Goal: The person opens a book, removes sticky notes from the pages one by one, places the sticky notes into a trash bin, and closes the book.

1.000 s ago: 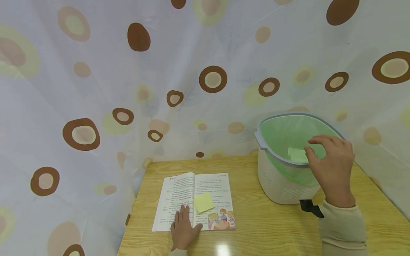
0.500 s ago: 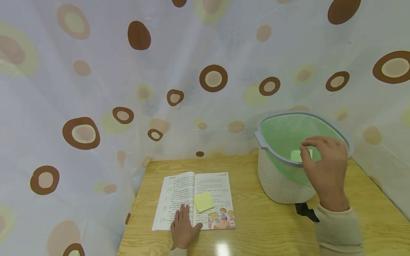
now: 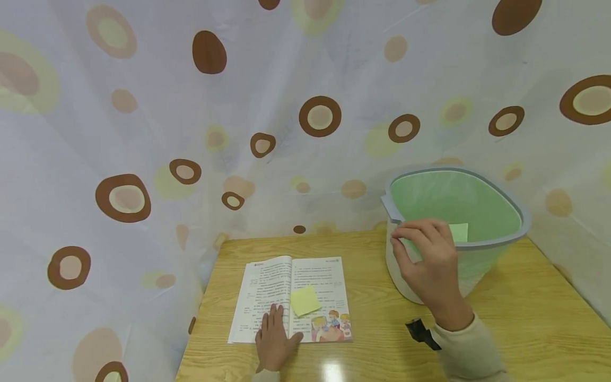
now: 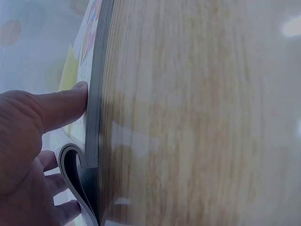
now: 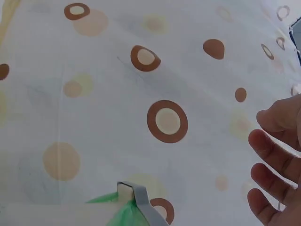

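An open book (image 3: 262, 289) lies on the wooden table, with a yellow sticky note (image 3: 305, 301) on its right page. My left hand (image 3: 275, 339) rests on the lower pages near the spine, fingers spread; the left wrist view has its thumb (image 4: 68, 106) on the page by the book's thick edge. My right hand (image 3: 431, 265) is in the air in front of the basket (image 3: 524, 225), fingers loosely bent, thumb close to the index finger, nothing visible between them. Inside the green-lined basket sits a pale note (image 3: 460, 232), partly hidden by that hand.
The basket, with a grey rim, stands at the table's back right. A dotted curtain (image 3: 267, 95) hangs behind and at both sides. Bare tabletop (image 3: 367, 313) lies between book and basket.
My right hand has moved left and slightly down, from over the basket's opening to in front of its left part. The left hand stays on the book.
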### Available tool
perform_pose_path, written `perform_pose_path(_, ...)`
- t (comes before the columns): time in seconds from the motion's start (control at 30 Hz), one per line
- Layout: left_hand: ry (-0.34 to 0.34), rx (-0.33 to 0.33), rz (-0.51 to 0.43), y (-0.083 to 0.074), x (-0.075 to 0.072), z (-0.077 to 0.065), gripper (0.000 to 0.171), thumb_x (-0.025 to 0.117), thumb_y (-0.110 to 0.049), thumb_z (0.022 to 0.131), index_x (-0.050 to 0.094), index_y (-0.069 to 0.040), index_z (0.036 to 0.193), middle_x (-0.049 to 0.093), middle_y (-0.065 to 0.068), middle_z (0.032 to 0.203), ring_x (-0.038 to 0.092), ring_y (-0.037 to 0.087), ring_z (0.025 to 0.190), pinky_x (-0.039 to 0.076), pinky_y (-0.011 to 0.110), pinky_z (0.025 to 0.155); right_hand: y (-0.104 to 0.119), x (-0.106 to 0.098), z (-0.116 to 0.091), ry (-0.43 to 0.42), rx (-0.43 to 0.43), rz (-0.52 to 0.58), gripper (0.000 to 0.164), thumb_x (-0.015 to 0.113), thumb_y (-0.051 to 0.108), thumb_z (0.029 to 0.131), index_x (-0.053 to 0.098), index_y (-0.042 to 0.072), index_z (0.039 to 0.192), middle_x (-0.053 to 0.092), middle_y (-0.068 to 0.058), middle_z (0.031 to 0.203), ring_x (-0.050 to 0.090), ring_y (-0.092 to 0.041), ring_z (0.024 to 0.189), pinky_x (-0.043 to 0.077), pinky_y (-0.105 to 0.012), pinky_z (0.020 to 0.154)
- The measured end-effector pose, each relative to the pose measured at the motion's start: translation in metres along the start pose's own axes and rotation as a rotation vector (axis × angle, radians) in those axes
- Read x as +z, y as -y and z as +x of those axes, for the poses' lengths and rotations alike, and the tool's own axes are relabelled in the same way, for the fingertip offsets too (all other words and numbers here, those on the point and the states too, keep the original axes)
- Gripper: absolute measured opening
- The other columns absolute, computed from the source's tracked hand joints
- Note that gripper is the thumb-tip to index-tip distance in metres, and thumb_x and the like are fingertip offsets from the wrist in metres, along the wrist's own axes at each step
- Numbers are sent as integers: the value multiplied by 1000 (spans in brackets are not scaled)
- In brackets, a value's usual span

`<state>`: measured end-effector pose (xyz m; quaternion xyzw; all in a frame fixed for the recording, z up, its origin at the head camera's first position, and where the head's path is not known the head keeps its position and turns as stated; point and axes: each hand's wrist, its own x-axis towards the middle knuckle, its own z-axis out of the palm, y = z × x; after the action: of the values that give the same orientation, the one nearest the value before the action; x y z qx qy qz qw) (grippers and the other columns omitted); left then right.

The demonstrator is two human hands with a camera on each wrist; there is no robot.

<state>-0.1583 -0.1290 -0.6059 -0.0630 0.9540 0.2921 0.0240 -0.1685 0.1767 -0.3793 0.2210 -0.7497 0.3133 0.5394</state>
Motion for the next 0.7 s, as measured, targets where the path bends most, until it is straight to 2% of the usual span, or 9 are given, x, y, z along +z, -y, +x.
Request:
perform_pose_path(0.23, -4, 1, -8, -1, -1, 0, 86, 78, -37, 77, 40, -6, 148, 31, 19, 161, 27, 48, 147, 23, 74, 113, 10, 25, -15, 185, 18, 21, 3, 72, 4, 82, 72, 2, 85, 71, -12, 90, 57, -33, 91, 44, -42, 86)
perform_pose_path(0.33, -1, -4, -1, -1, 0, 0, 87, 78, -38, 78, 39, -7, 149, 30, 18, 162, 27, 47, 148, 23, 74, 114, 13, 38, -24, 277, 39, 20, 10, 77, 1, 77, 72, 4, 86, 71, -9, 91, 58, -29, 92, 46, -41, 83)
perform_pose_path(0.47, -10, -1, -1, 1, 1, 1, 87, 78, -38, 77, 39, -7, 148, 31, 19, 162, 27, 47, 148, 23, 74, 113, 16, 60, -39, 364, 20, 0, 18, 82, 1, 73, 71, 8, 86, 70, -6, 92, 59, -27, 91, 50, -40, 78)
perform_pose_path(0.7, -19, 9, -10, 3, 2, 1, 85, 78, -37, 78, 40, -7, 148, 31, 19, 161, 29, 47, 147, 24, 75, 112, 19, 90, -63, 450, 4, -35, 22, 86, 5, 71, 72, 13, 85, 71, -2, 93, 61, -24, 91, 54, -39, 79)
